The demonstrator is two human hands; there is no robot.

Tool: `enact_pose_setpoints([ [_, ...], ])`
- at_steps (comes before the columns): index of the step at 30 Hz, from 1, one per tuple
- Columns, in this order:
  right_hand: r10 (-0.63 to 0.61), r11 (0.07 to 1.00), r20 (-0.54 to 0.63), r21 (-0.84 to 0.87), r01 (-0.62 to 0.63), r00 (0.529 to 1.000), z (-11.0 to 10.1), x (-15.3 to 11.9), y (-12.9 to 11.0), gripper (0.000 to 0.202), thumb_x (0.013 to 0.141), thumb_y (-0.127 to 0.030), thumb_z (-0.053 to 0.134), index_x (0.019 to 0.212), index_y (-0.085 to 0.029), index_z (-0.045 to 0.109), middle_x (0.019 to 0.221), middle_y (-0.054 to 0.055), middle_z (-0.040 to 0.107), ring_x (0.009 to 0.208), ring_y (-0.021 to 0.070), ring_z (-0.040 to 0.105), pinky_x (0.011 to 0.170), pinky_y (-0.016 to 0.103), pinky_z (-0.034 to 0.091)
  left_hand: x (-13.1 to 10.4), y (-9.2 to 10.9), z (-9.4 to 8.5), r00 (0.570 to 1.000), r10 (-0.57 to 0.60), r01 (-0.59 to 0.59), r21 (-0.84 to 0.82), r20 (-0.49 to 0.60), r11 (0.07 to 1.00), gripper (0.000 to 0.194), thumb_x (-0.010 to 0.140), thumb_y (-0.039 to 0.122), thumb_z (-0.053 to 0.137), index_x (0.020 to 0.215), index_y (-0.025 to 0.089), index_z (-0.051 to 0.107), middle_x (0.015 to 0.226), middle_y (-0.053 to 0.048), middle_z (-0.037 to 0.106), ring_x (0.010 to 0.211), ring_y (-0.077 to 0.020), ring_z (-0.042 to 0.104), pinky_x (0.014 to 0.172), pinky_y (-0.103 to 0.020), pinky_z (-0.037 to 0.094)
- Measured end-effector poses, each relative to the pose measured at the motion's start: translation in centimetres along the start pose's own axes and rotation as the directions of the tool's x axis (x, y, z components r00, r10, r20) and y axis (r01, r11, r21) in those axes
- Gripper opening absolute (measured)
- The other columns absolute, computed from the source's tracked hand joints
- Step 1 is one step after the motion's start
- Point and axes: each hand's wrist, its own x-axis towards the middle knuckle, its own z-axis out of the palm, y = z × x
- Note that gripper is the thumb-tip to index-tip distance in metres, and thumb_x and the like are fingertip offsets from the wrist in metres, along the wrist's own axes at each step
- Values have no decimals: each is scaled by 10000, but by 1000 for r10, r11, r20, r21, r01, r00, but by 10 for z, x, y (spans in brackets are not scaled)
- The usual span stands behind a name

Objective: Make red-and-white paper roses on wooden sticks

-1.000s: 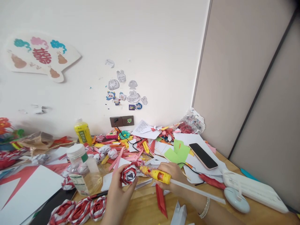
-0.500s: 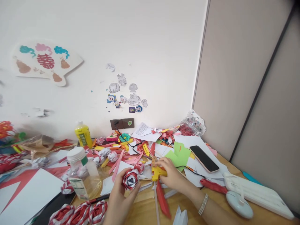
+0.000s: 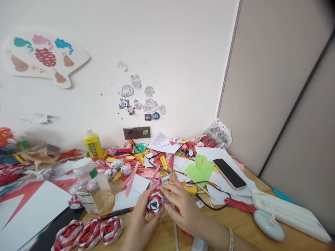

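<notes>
Both your hands close on the paper rose [image 3: 155, 203] near the surface's [image 3: 235, 223] front edge; left hand [image 3: 138, 223] cups it from below-left, right hand [image 3: 180, 205] pinches its right side; glue gun [image 3: 190, 189] lies just beyond, right hand nearer.

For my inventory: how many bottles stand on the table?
2: a yellow bottle near the wall, and a clear bottle with a white cap nearer, left of the hands. Clutter may hide others.
</notes>
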Motion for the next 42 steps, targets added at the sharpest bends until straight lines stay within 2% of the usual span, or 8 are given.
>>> enact_pose_setpoints([
  [7, -17, 996, 53, -90, 22, 998, -2, 0, -1, 355, 878, -214, 464, 1230, -192, 506, 1167, 73, 567, 1033, 202, 491, 903, 343, 405, 1, 6, 0, 998, -58, 59, -25, 35, 998, 390, 685, 334, 630, 1040, 190, 554, 1042, -102, 668, 938, -247, 643, 777, -340, 541],
  [10, 124, 969, -12, -213, -124, 992, -14, 6, 21, 311, 903, -220, 436, 1197, -202, 535, 1150, 57, 583, 1052, 177, 501, 918, 307, 393, 2, 4, -3, 996, -80, 79, 42, 39, 996, 387, 675, 346, 632, 1021, 189, 560, 1010, -82, 675, 908, -243, 646, 768, -330, 538],
  [13, 506, 736, -137, -446, -509, 852, -30, 14, 57, 264, 910, -170, 402, 1064, -154, 615, 1056, 91, 622, 1025, 197, 527, 904, 320, 391, 5, 0, -4, 992, -109, 103, 90, 70, 991, 380, 674, 357, 633, 1006, 192, 550, 923, -53, 683, 823, -225, 655, 737, -319, 540],
  [17, 631, 653, -64, -495, -573, 774, -31, 28, 94, 122, 835, -188, 571, 907, -135, 654, 950, 96, 642, 961, 211, 568, 848, 314, 437, 8, 0, -4, 988, -122, 115, 83, 90, 990, 364, 672, 348, 634, 989, 190, 549, 902, -46, 682, 811, -220, 651, 738, -317, 534],
  [22, 719, 572, -61, -514, -640, 692, -23, 56, 104, 279, 885, -297, 530, 1109, -131, 535, 1089, 83, 566, 914, 188, 585, 771, 373, 500, 10, 1, -4, 989, -128, 127, 20, 80, 992, 385, 651, 334, 649, 990, 179, 552, 903, -56, 681, 801, -222, 655, 734, -332, 532],
  [28, 500, 708, -167, -486, -512, 850, -29, 57, 62, 285, 957, -157, 300, 1096, -165, 549, 1088, 95, 592, 1004, 178, 541, 840, 304, 414, 11, -4, -2, 992, -122, 123, -41, 30, 992, 400, 639, 263, 645, 1024, 186, 563, 994, -72, 681, 908, -245, 646, 777, -359, 520],
  [31, 70, 939, -18, -337, -72, 997, -8, 38, 33, 277, 928, -164, 364, 1139, -198, 540, 1070, 61, 619, 974, 166, 559, 840, 283, 427, 11, -5, 1, 996, -93, 93, -99, 3, 991, 407, 620, 225, 647, 1019, 184, 575, 1041, -81, 670, 980, -251, 621, 844, -378, 493],
  [42, -23, 974, -99, -225, 0, 995, 18, 16, 20, 176, 899, -230, 453, 888, -194, 625, 828, 41, 649, 780, 160, 594, 692, 259, 451, 7, 1, 5, 996, -76, 79, -90, 43, 993, 315, 624, 211, 624, 933, 163, 596, 894, -69, 696, 838, -253, 644, 753, -386, 524],
])
